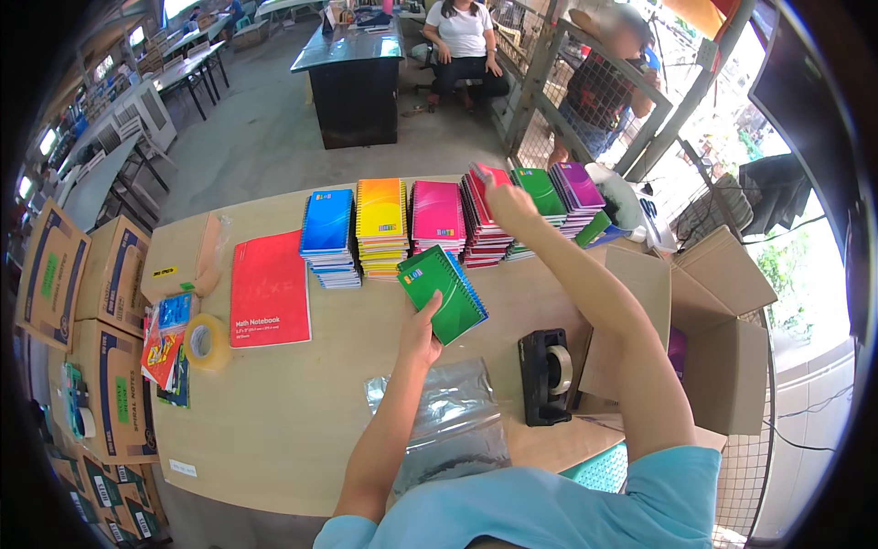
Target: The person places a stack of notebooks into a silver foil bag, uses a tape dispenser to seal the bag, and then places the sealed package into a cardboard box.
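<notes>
A green spiral notebook, tilted above the table, is gripped by my left hand (423, 335), its thumb lying across the cover (439, 285). A blue coil edge shows beneath it, so more than one notebook may be in that hand. Farther right, my right hand (512, 206) has its fingers closed on a red spiral notebook (478, 176) at the top of the red stack (487, 229). In the same row stand blue (327, 220), yellow (380, 203), pink (437, 209), green (540, 190) and purple (577, 186) notebook stacks.
Clear plastic bags (448, 412) lie near me, beside a black tape dispenser (540, 389). An open carton (727, 366) stands right. Leftward are a large red notebook (270, 288), a tape roll (208, 342) and stacked cartons (110, 384). Two people are beyond the table.
</notes>
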